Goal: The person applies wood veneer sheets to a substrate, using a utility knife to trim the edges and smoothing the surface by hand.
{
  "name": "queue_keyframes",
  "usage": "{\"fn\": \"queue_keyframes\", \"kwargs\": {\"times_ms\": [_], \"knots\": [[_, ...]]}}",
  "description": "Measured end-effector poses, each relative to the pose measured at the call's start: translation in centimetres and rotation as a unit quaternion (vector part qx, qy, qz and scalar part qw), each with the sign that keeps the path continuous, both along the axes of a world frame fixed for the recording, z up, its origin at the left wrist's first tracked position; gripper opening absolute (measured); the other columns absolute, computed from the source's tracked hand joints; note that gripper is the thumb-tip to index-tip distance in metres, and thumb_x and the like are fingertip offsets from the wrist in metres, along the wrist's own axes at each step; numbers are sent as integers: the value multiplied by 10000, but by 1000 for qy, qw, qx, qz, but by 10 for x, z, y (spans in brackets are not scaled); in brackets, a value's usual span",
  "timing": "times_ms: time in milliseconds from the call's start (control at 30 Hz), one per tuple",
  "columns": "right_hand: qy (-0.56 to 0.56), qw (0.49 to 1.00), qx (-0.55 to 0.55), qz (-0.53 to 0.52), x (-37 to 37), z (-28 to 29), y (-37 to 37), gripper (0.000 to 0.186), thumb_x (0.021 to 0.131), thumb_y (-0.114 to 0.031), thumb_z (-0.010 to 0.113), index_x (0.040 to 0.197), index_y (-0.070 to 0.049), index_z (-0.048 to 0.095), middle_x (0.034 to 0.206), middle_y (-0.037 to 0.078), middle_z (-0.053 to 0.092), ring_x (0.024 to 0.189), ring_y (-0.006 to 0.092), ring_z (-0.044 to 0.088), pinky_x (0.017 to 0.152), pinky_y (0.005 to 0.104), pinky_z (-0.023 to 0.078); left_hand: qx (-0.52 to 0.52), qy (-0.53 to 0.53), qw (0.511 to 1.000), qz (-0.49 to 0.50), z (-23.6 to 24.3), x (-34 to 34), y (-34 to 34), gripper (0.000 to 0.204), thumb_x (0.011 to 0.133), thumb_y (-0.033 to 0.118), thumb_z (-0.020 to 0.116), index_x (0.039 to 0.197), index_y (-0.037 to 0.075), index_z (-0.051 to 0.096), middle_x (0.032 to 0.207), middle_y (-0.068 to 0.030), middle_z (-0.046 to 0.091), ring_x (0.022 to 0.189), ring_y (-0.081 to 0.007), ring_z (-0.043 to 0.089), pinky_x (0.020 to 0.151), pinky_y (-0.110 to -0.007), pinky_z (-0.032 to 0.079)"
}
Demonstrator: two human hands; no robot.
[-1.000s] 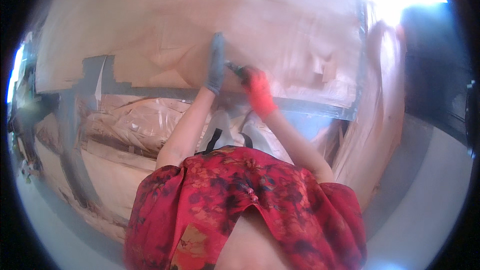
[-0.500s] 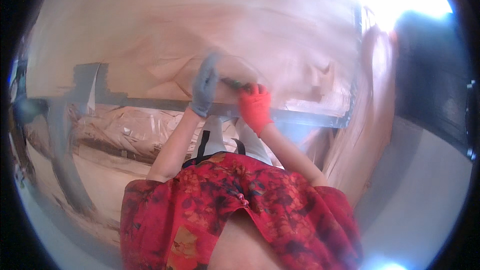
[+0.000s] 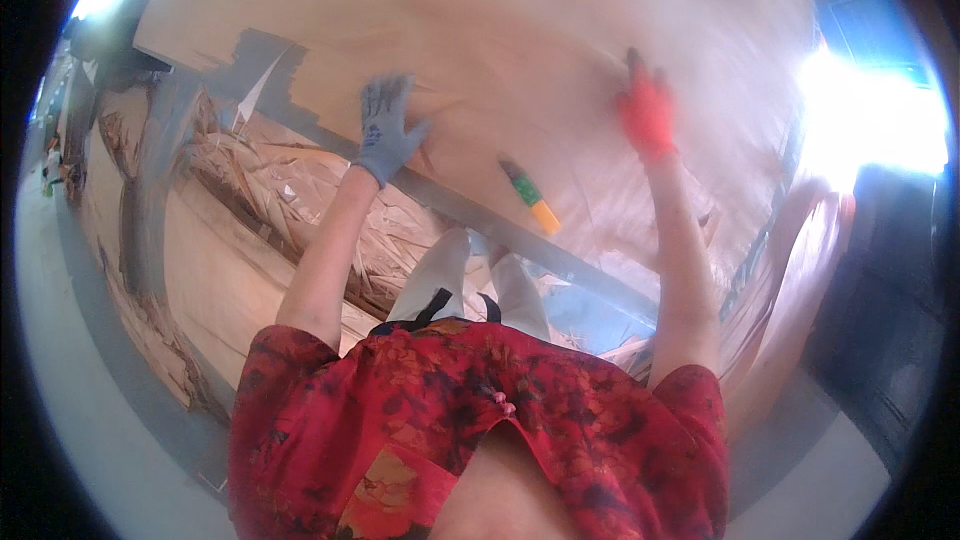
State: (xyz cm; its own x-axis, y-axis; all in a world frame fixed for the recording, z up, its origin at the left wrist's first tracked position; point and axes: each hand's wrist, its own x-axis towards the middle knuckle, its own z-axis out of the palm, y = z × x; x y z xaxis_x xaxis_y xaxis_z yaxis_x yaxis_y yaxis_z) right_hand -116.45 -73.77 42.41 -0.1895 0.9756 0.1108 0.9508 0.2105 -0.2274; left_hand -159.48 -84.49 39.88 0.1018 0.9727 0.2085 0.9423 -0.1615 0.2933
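Note:
A wide tan sheet, like wood veneer point(image 3: 480, 50), covers the surface in front of me. My left hand point(image 3: 388, 130), in a blue-grey glove, lies on it near the front edge, fingers spread and thumb out. My right hand point(image 3: 648, 115), in a red-orange glove, rests farther out on the sheet at the right, fingers stretched and slightly blurred. A dark spot shows at one of its fingertips. Between the hands lies a slim tool point(image 3: 529, 197) with a dark end, a green middle and a yellow end. Neither hand touches it. Its exact kind is unclear.
A grey strip point(image 3: 470, 208) runs along the front edge, with a grey patch point(image 3: 262, 75) and a raised pale flap at the left. Below are crumpled tan sheets point(image 3: 290, 175). At the right hang pale sheets point(image 3: 800, 260) beside a dark panel point(image 3: 880, 290).
My right hand has let go of the slim tool, which now lies on the sheet, and has moved out to the right. My left hand now lies flat farther left. The view has turned.

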Motion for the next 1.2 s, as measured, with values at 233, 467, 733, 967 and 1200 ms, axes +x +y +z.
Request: {"fn": "queue_keyframes", "kwargs": {"times_ms": [233,467,733,967,1200], "knots": [[-110,991,-66,38,-37,-2,43,852,883,-189,693,1579,-277,211,1380,65,559,1352,334,446,1144,602,249,31,58,996,-54,-8,-6,11,674,870,286,650,1482,107,432,1369,-186,540,1363,-379,407,1178,-525,251],[-15,990,-138,3,-49,3,72,823,835,-109,689,1543,-314,324,1157,64,671,1168,248,598,1151,536,277,116,25,991,-65,3,-20,34,507,863,100,590,1369,89,553,1108,-135,644,1077,-326,592,1048,-493,406],[30,995,-91,42,-95,30,142,803,801,-92,699,1508,-324,396,1089,65,710,1073,237,659,1123,489,322,120,-7,992,-26,26,-88,79,443,929,135,597,1370,105,564,1154,-140,662,1085,-347,607,1054,-500,408],[76,989,-38,123,-122,42,230,778,780,-136,738,1483,-287,439,1106,61,716,1093,267,659,1064,469,391,229,5,973,0,47,-199,94,461,916,118,599,1375,100,558,1109,-110,668,1013,-333,616,1006,-488,442],[59,948,283,134,-282,71,338,698,878,-275,698,1501,-162,405,1190,218,664,1169,371,598,1108,558,331,202,-2,978,48,55,-244,56,390,965,125,569,1352,81,581,1111,-118,664,1028,-332,614,1002,-485,441]]}}
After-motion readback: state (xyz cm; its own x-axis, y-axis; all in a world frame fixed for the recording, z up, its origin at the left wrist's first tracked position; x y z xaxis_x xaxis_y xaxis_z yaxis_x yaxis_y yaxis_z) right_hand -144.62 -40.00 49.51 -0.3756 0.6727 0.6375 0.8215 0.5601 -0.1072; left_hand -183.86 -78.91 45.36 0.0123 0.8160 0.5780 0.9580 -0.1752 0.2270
